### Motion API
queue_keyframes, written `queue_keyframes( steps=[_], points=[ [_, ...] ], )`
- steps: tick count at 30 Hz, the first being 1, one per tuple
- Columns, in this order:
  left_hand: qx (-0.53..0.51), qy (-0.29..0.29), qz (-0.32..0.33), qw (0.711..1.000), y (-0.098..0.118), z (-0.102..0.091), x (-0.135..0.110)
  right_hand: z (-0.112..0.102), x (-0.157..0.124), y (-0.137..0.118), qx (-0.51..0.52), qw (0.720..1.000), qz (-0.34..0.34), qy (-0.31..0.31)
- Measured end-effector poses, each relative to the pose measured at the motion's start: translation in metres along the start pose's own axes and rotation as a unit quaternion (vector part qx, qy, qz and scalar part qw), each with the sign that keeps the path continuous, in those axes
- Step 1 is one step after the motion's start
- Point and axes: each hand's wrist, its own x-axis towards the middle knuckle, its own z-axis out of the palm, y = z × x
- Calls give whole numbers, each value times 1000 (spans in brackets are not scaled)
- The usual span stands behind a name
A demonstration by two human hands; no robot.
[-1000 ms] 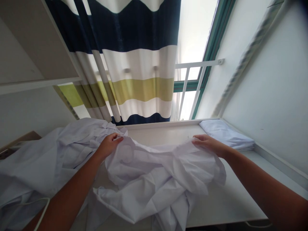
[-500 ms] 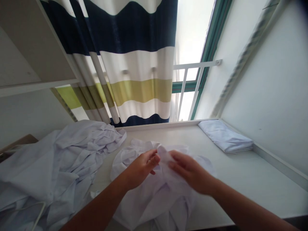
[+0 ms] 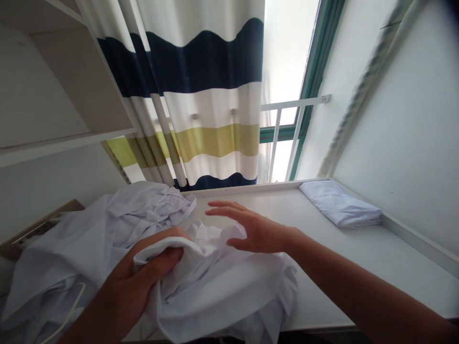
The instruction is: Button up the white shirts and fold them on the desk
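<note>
A crumpled white garment [image 3: 222,282] lies on the white table [image 3: 344,267] in front of me. My left hand [image 3: 143,267] is closed, gripping a bunched fold of this garment at its left side. My right hand [image 3: 247,227] hovers just above the garment's far edge with fingers stretched out and spread, holding nothing.
A heap of white clothes [image 3: 100,229] covers the table's left side, with a thin white cord [image 3: 70,310] across it. A folded white garment [image 3: 340,205] lies at the far right by the wall. A striped curtain [image 3: 201,105], window rail [image 3: 294,102] and shelf [image 3: 53,143] stand behind.
The hands, first spread wide holding the garment, came together at its middle. Now the left hand has pulled a fold back towards me and the right hand has let go and opened.
</note>
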Motion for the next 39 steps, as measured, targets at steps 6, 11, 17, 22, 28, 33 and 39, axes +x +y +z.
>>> queue_keyframes(
  steps=[6,11,17,22,28,33,39],
  points=[
    [29,-153,13,988,42,-22,-29,54,48,37,-15,951,42,-307],
    [193,-53,71,977,47,-55,-28,45,55,49,22,924,165,-343],
    [233,128,236,935,58,-58,-16,37,46,55,153,906,213,-332],
    [246,251,296,888,63,-50,-1,79,28,50,135,950,96,-266],
    [287,295,312,856,58,-60,14,88,13,43,161,963,50,-210],
    [300,369,290,830,53,-74,28,43,16,53,183,971,142,55],
    [329,335,280,837,53,-83,62,-61,35,19,187,926,116,308]
  ],
)
